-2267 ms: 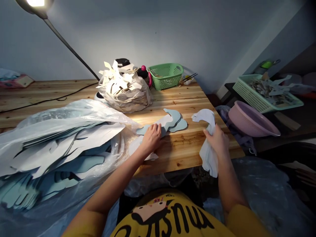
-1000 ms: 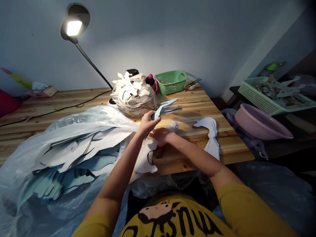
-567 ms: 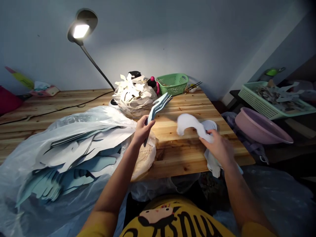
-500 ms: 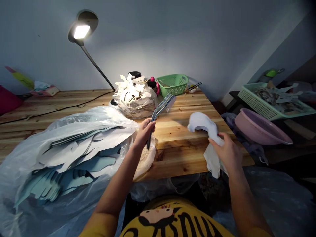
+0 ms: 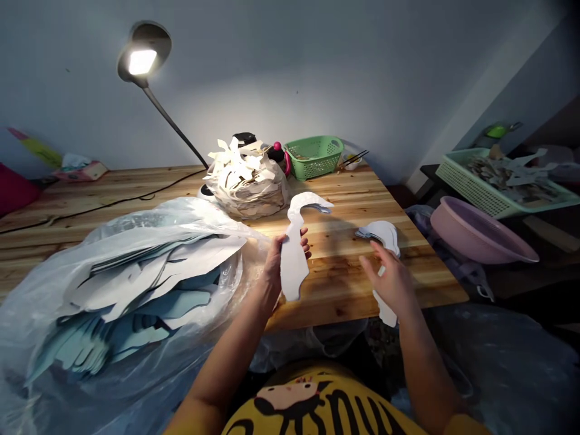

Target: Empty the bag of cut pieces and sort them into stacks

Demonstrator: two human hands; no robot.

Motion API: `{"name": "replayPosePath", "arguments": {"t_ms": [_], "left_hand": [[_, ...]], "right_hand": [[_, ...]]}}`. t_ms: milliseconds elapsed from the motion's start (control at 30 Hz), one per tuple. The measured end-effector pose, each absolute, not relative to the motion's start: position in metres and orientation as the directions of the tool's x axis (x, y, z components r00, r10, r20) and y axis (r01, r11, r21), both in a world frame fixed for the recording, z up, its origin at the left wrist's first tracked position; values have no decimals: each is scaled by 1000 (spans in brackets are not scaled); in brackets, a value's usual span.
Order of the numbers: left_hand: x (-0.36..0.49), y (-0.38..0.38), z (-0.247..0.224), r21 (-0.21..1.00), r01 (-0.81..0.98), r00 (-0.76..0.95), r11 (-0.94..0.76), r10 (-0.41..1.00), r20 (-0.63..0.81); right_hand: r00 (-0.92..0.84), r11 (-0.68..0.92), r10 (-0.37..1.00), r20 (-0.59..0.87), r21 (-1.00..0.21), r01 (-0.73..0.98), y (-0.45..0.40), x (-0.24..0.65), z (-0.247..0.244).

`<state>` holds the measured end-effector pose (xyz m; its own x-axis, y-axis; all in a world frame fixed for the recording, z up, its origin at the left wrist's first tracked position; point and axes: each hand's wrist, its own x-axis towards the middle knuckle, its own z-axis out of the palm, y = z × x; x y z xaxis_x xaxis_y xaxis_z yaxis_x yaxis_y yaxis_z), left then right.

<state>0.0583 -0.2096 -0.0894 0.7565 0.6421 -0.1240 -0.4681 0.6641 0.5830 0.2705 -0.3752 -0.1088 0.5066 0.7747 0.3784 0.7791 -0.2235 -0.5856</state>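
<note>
Just above the wooden table [image 5: 338,275], left hand [image 5: 272,266] grips white cutouts [image 5: 293,263] — right hand's [image 5: 392,278] spread over the stack [image 5: 385,231]. Looks mid-stacking; next grab probably wants a light pinch.

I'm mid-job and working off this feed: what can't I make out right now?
All in the head view:
- Left hand: palm hidden behind the held cutouts.
- Held cutouts: seen nearly face-on, so their count is hidden.
- Right-hand stack: partly covered by the right hand; contact unclear.
- Green basket: contents too small, partly behind its near wall.
- Red object: cut off by left edge.
</note>
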Motion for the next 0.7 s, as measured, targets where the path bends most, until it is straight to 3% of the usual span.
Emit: {"name": "replayPosePath", "arguments": {"t_ms": [100,200,233,300,367,433,600,700], "left_hand": [[73,-218,-107,794,-299,623,529,738,-257],[74,-237,-121,915,-111,426,387,851,-308],[69,-244,-122,949,-89,374,303,893,-250],[46,-255,-116,999,38,303,-10,953,-2],[9,-255,-102,856,307,326,-417,891,317],[-41,-242,-87,601,546,388,-583,812,435],[-168,-197,-72,107,876,450,-470,877,167],[-207,-187,-67,-27,919,393,-393,914,99]], "right_hand": [[429,-66,863,268,-781,620,-356,237,-107],[397,-47,873,282,-763,645,-344,217,-116],[391,-50,867,309,-726,686,-342,214,-120],[369,-54,860,353,-656,753,-340,210,-128],[342,-42,861,376,-618,785,-338,206,-133],[306,-6,864,399,-601,799,-334,198,-136],[90,214,904,417,-625,751,-319,157,-123],[-152,390,903,401,-620,681,-298,122,-103]]}}
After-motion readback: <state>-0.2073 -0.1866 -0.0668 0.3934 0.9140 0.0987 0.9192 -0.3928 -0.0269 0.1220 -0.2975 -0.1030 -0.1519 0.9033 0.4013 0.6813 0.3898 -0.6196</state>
